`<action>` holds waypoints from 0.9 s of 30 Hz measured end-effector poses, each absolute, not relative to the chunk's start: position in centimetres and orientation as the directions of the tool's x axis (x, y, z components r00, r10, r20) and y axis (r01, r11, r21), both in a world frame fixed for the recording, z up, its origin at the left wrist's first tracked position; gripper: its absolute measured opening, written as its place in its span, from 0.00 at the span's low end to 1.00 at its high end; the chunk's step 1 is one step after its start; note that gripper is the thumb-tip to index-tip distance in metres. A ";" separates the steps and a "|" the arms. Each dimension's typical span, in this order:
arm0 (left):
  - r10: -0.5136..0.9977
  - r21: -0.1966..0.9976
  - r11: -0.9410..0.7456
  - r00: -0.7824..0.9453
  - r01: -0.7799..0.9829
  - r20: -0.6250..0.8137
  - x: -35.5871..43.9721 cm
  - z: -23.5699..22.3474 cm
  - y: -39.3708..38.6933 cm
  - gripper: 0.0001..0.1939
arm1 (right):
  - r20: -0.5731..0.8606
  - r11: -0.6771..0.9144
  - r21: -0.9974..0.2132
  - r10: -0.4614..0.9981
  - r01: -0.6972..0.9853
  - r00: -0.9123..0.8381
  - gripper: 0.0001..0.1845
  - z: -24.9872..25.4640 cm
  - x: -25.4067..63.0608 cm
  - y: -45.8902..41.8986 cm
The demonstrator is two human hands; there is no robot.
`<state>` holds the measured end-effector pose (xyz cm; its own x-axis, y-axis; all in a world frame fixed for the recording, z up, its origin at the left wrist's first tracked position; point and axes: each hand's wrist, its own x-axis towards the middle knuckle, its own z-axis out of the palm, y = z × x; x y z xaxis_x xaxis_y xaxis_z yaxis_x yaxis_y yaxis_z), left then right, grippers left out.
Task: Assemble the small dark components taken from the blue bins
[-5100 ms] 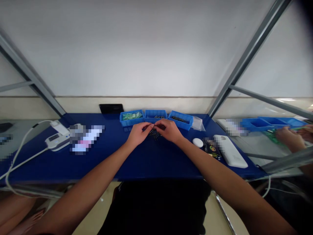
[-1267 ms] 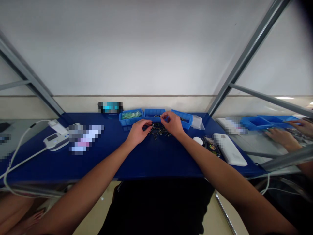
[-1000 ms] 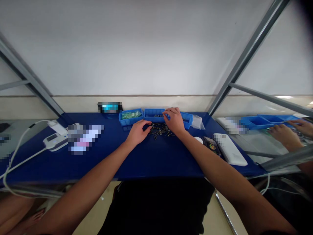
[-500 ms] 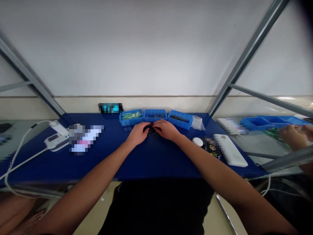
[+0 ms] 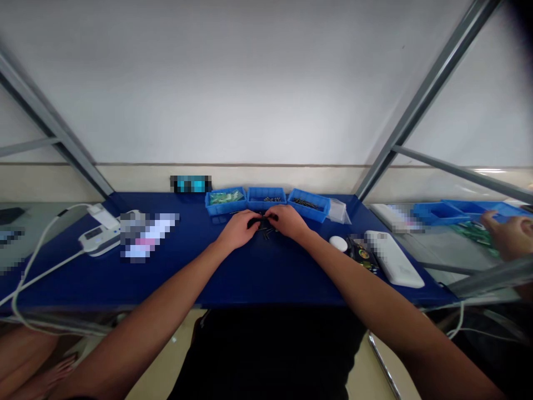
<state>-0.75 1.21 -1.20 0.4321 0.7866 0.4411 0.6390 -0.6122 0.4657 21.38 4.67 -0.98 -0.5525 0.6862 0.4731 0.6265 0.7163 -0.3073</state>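
Note:
Both hands meet over the blue table, just in front of three blue bins. My left hand is closed in a pinch, its fingertips close to the right hand's. My right hand is also closed, thumb against fingers. Whatever lies between the fingertips is dark and too small to name. Under and between the hands lie several small black stick-like pieces. The left bin has green packets in it, the middle bin small metal parts, and the right bin dark thin pieces resembling screws.
Left on the table are a white power strip with cables and a blurred phone-like item. To the right are a clear bag, a round white case, a dark packet and a white power bank. A co-worker's hand is beyond the frame post.
My fingertips have shifted slightly, and the left hand has turned a little lower. The co-worker's hand at the right has opened and moved. The view has shifted slightly.

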 end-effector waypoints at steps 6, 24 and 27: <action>0.788 0.459 -0.610 0.436 0.645 0.434 -0.8 -1.4 1.4 0.11 | 0.482 0.682 -0.354 0.719 0.640 -0.500 0.13 -0.9 21.5 4.5; 0.796 0.623 -0.602 0.317 0.499 0.516 -0.6 -1.1 1.0 0.16 | 0.619 0.684 -0.591 0.725 0.427 -0.302 0.04 -0.1 20.6 2.8; 0.820 0.685 -0.569 0.252 0.456 0.514 -0.7 -1.3 1.3 0.14 | 0.606 0.701 -0.611 0.713 0.368 -0.352 0.04 -0.1 20.3 2.5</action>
